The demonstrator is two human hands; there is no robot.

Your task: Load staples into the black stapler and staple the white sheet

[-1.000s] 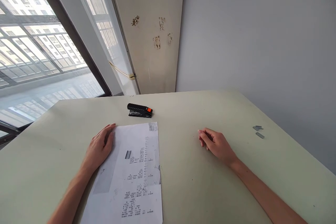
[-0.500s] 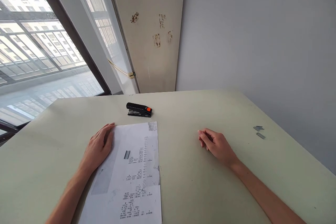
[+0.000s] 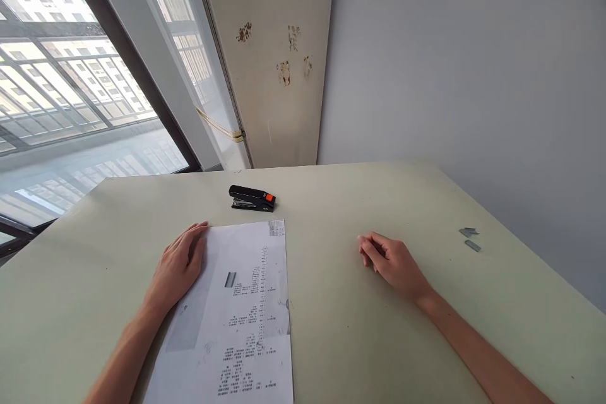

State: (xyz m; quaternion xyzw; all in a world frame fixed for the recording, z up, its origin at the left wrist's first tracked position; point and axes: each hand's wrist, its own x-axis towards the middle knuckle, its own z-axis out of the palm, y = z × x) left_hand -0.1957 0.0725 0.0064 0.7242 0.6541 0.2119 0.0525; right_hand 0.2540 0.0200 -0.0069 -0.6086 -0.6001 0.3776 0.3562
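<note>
My left hand (image 3: pixel 177 268) lies flat over the upper left edge of the printed paper (image 3: pixel 215 315), its fingers stretched out and holding nothing. A small strip of staples (image 3: pixel 230 279) rests on the paper. Beyond the paper's top edge is a black stapler (image 3: pixel 252 198) with an orange patch on its right end. My right hand (image 3: pixel 388 262) rests on the table to the right of the paper, its fingers curled in; whatever they may hold is hidden.
The pale table (image 3: pixel 331 202) carries several grey staple strips (image 3: pixel 472 245) at the right. A grey wall (image 3: pixel 449 76) stands behind and to the right. A window (image 3: pixel 71 76) is at the left, beside a stained cream panel (image 3: pixel 269 107).
</note>
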